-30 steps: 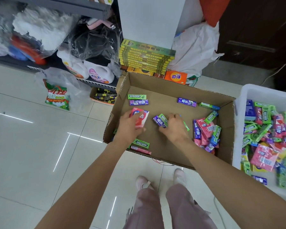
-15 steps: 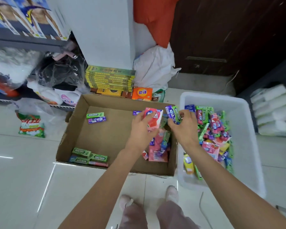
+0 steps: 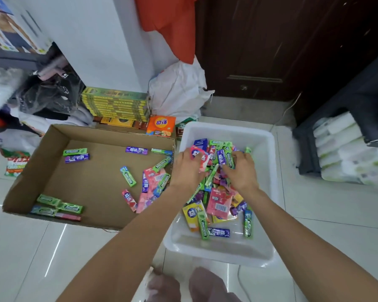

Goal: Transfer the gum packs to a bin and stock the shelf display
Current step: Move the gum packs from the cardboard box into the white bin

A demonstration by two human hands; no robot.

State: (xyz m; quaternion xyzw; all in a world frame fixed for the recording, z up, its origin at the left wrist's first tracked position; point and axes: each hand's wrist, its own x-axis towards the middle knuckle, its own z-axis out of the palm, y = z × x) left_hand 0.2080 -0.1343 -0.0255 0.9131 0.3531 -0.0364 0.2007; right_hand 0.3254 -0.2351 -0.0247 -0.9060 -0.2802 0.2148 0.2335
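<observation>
Over the white bin [image 3: 268, 192], the left hand [image 3: 187, 168] gripped a pink gum pack [image 3: 198, 156] and the right hand [image 3: 241, 171] clamped purple and green packs [image 3: 224, 158], fingers curled; the cardboard box [image 3: 31, 177] touched the bin's left rim on open floor [image 3: 336, 214].

A pale, glossy tiled floor [image 3: 336, 214] carries everything. On its left stands an open cardboard box [image 3: 31, 182]; just right of it sits a white plastic bin [image 3: 268, 192], their sides nearly touching. Farther off, against the wall, a stack of yellow-green flat boxes [image 3: 116, 104] rests beside a white plastic bag [image 3: 179, 92] and an orange packet [image 3: 161, 125]. At the far left edge lies a red-and-green bag [image 3: 15, 164].
</observation>
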